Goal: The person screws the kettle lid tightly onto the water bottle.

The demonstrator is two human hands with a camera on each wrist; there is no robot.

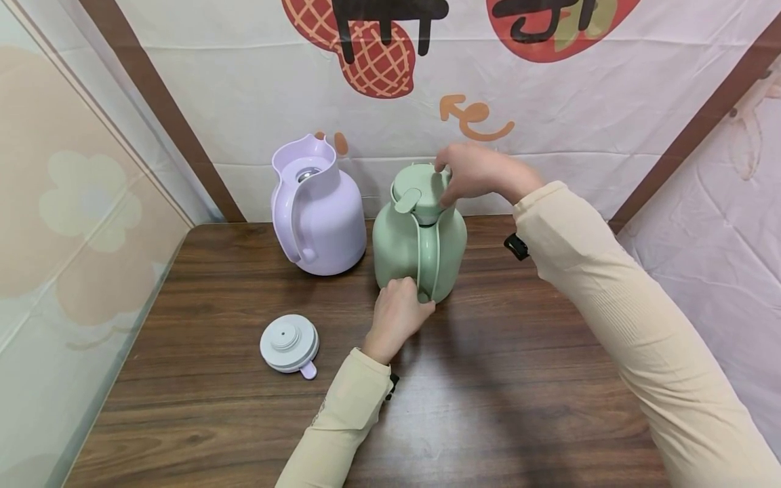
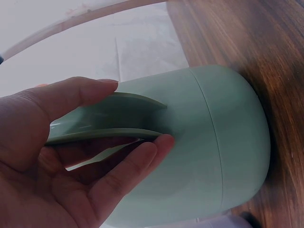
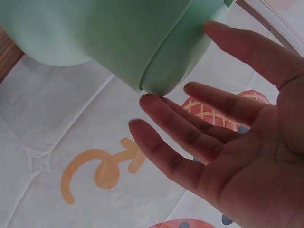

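Observation:
A green thermos jug (image 1: 390, 251) stands upright on the table, its lid (image 1: 421, 186) with a small tab seated in the top. My left hand (image 1: 399, 315) holds the lower part of the jug's handle (image 1: 429, 261). In the left wrist view, the thumb lies along one side of that handle (image 2: 109, 111) and the fingers reach round the other. Beside the lid, on its right, my right hand (image 1: 482, 173) has its fingers spread. The right wrist view has the thumb touching the lid (image 3: 178, 57), with fingertips (image 3: 151, 100) right at the rim.
A lilac thermos jug (image 1: 335, 217) stands to the left, with no lid on it. In front of it, a round pale lid (image 1: 289, 342) with a lilac tab lies on the wooden table (image 1: 201, 407). A white printed cloth (image 1: 244, 81) hangs behind the table.

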